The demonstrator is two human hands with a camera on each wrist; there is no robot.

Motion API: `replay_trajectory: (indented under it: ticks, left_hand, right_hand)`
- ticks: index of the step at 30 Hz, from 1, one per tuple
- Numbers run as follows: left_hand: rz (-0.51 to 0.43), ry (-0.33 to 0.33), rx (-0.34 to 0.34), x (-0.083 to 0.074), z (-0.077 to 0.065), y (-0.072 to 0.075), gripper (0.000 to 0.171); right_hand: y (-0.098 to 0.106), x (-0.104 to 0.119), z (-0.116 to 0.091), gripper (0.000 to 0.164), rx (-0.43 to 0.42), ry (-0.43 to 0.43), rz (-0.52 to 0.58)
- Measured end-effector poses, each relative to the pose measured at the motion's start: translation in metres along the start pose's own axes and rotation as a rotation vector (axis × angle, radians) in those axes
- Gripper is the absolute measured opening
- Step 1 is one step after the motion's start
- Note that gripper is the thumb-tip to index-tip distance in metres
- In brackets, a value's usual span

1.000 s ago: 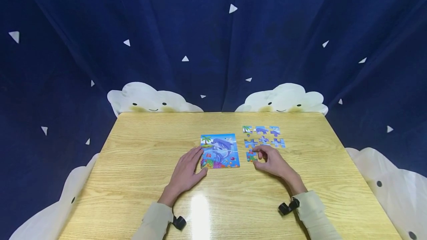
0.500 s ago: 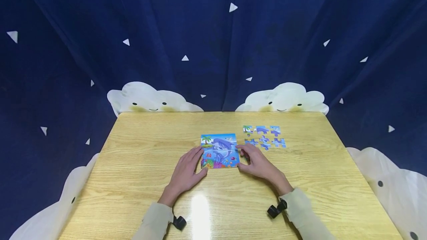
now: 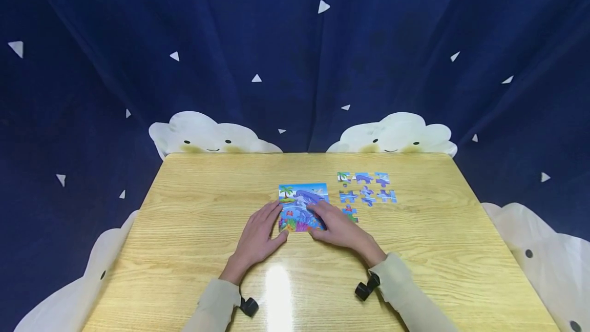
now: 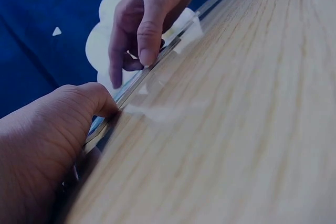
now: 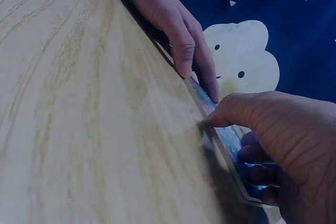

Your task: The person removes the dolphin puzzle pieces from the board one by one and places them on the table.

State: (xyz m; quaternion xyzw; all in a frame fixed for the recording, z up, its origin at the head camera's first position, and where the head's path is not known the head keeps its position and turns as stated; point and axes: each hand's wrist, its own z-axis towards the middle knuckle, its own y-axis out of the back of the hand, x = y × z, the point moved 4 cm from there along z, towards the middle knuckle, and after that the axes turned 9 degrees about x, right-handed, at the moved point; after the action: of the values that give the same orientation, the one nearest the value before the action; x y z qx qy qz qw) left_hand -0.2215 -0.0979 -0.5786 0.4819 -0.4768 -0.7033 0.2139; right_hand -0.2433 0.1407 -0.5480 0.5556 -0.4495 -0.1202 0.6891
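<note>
A square dolphin puzzle with a palm tree and coral lies on the table. My left hand rests along its left edge, fingers extended, thumb by the near left corner. Over its right part my right hand arches with bent fingers, the thumb at the near edge; no loose piece shows in it. To the right lie loose jigsaw pieces in rows, among them a palm tree piece, a dolphin piece and a crab piece, partly hidden behind the right hand.
The wooden table reaches back to a dark blue curtain with white triangles and clouds. Black wrist cameras sit at both cuffs, one at the left and one at the right.
My right hand has moved left from the crab piece onto the puzzle, and that piece stays on the table beneath the middle row. My left hand has stayed in place.
</note>
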Motion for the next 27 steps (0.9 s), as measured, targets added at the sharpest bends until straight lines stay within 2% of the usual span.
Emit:
replay_trajectory:
  ticks: [5, 10, 16, 21, 27]
  left_hand:
    - [-0.001, -0.005, -0.004, -0.0005, 0.0002, -0.0004, 0.073]
    - [-0.004, -0.007, -0.019, -0.0002, 0.0002, -0.0004, 0.072]
    - [-0.007, 0.002, -0.006, 0.0008, 0.0002, -0.0012, 0.073]
    - [-0.014, 0.01, 0.007, 0.0015, 0.0007, -0.0017, 0.073]
    - [-0.013, 0.009, 0.005, 0.0012, 0.0011, -0.0022, 0.073]
  right_hand:
    - [-0.0028, 0.0001, 0.0014, 0.056, 0.008, -0.001, -0.02]
    - [-0.0022, -0.0018, 0.0035, 0.051, -0.007, 0.019, 0.037]
    - [0.0003, -0.0032, 0.0085, 0.045, 0.04, 0.007, 0.09]
    - [0.0018, -0.0022, 0.01, 0.046, 0.074, -0.02, 0.098]
    - [0.0016, -0.0007, 0.0086, 0.049, 0.069, -0.036, 0.136]
